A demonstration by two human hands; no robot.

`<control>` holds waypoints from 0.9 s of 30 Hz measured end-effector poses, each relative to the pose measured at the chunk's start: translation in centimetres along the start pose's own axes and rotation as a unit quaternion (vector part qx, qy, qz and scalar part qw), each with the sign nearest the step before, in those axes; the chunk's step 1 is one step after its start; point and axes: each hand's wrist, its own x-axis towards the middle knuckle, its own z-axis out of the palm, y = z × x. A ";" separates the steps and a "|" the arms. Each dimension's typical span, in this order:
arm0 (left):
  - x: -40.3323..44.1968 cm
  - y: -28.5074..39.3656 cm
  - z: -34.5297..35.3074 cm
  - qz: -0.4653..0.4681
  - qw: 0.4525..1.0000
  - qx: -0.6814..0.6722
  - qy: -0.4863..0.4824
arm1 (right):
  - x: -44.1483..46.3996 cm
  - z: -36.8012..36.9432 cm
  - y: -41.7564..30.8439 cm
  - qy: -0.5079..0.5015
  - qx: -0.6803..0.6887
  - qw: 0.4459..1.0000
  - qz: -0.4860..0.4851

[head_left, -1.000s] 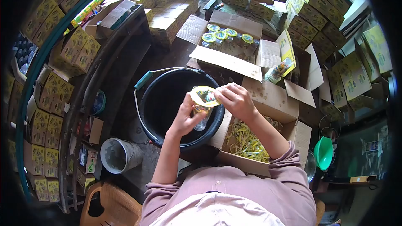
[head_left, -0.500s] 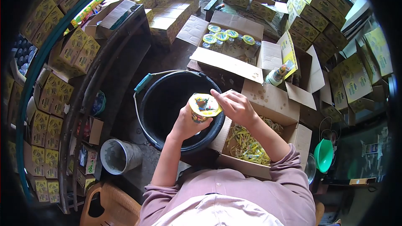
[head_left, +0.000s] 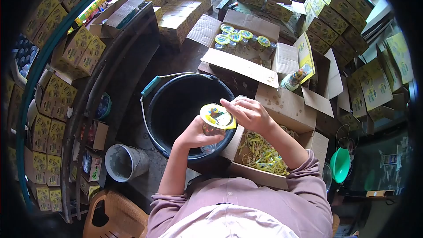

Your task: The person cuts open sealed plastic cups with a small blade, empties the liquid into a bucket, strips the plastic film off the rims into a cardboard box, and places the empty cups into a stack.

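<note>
My left hand (head_left: 192, 134) is wrapped around a clear plastic cup with a printed yellow-rimmed film lid (head_left: 217, 115), held over the right side of a large black bucket (head_left: 154, 125). At the right edge of that lid, the fingers of my right hand (head_left: 252, 113) pinch the film. The film's middle looks creased or partly open; glare hides which. Below my left hand, something clear shows inside the bucket. Close under my right forearm stands an open cardboard box (head_left: 304, 113) holding a heap of yellow strips (head_left: 260, 152).
Ahead is an open carton (head_left: 240, 67) with several yellow-lidded cups (head_left: 235, 36). A stack of cups (head_left: 291, 79) leans at its right. A grey pail (head_left: 140, 163) and brown chair (head_left: 99, 207) are at left, a green basin (head_left: 340, 165) at right. Stacked cartons surround the area.
The cup has dropped slightly, and its lid has tilted so the film's surface looks different. My left hand's grip has shifted a little; my right fingers stay at the lid's edge.
</note>
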 end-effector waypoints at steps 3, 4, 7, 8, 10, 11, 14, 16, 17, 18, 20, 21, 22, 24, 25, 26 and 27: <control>-0.4 -0.5 -0.5 -0.005 0.997 -0.047 -0.057 | -0.3 0.2 -0.1 0.010 0.016 1.000 -0.006; -0.5 -0.6 -0.4 -0.004 0.994 -0.078 -0.080 | -0.3 0.3 -0.3 0.018 0.011 1.000 -0.009; -0.9 -0.7 -0.3 -0.040 0.975 -0.178 -0.130 | 0.2 0.2 -1.0 0.034 0.013 0.999 -0.027; -0.9 -0.8 -0.4 -0.038 0.966 -0.204 -0.155 | 0.4 0.0 -1.1 0.034 0.024 0.998 -0.037; -0.9 -1.2 -0.8 -0.033 0.944 -0.256 -0.205 | 0.9 -0.5 -1.6 0.022 0.041 0.998 -0.044; -0.9 -1.2 -0.9 -0.031 0.931 -0.281 -0.230 | 0.9 -0.4 -1.7 0.026 0.039 0.998 -0.052; -0.7 -1.0 -0.8 -0.022 0.926 -0.277 -0.257 | 0.6 -0.1 -1.8 0.028 0.028 0.997 -0.061; -0.5 -0.7 -1.3 -0.033 0.937 -0.244 -0.247 | 0.7 -0.1 -1.9 0.020 0.014 0.998 -0.050; -0.4 -0.6 -1.6 -0.036 0.949 -0.223 -0.219 | 0.8 -0.1 -1.7 0.019 0.005 0.999 -0.046; -0.5 0.2 -1.4 -0.046 0.963 -0.202 -0.172 | 0.9 -0.3 -1.6 0.019 -0.016 0.999 -0.042; -0.5 0.7 -1.7 -0.010 0.993 -0.109 -0.054 | 1.3 -1.2 -1.1 0.015 -0.056 0.997 -0.043; -0.3 1.9 -1.0 0.053 0.998 -0.041 0.001 | 1.1 -1.3 -0.8 0.013 -0.092 0.995 -0.033; 0.0 2.3 -0.5 0.077 0.996 0.018 0.051 | 1.0 -1.3 -0.4 0.010 -0.099 0.995 -0.027; 0.3 3.6 0.6 0.070 0.984 0.127 0.108 | 0.7 -1.0 0.2 0.002 -0.132 0.991 -0.027; 0.6 3.8 1.6 0.123 0.956 0.220 0.147 | 0.8 -1.1 0.1 -0.006 -0.133 0.991 -0.021; 0.9 3.5 2.5 0.120 0.940 0.258 0.189 | 0.9 -1.3 -0.2 -0.015 -0.134 0.991 -0.016; 1.0 3.3 3.1 0.115 0.920 0.295 0.230 | 1.0 -1.3 -0.5 -0.025 -0.134 0.991 -0.012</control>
